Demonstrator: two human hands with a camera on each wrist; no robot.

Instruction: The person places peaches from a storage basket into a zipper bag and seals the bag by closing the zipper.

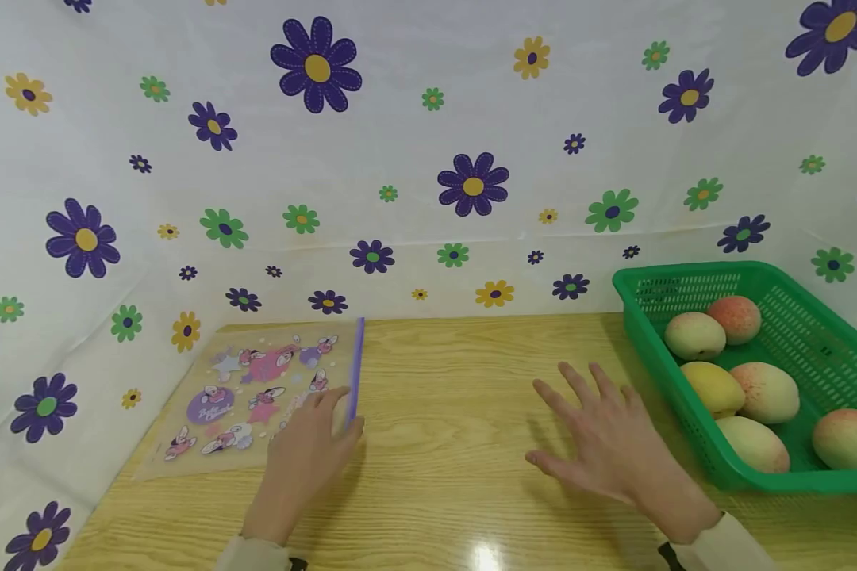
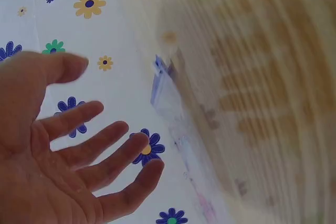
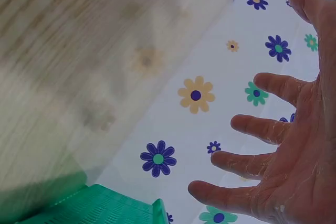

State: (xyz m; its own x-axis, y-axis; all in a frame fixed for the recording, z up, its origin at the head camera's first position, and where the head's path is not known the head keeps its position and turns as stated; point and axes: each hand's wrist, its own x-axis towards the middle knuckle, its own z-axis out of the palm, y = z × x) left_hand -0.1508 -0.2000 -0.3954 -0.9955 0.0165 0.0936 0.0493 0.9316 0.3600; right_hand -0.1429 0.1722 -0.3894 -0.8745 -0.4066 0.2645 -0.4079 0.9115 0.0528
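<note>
Cloth (image 1: 400, 143) backs a bag (image 1: 257, 400) near the empty left hand (image 1: 305, 452) and basket (image 1: 817, 341) near the outspread right hand (image 1: 607, 440).

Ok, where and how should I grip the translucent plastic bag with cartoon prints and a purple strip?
I'd pinch the purple strip near its middle, coming from the right side: the bag lies nearly flat, so this straight edge, facing the wood-grain tabletop, looks easiest to catch. The left hand is nearest.
</note>
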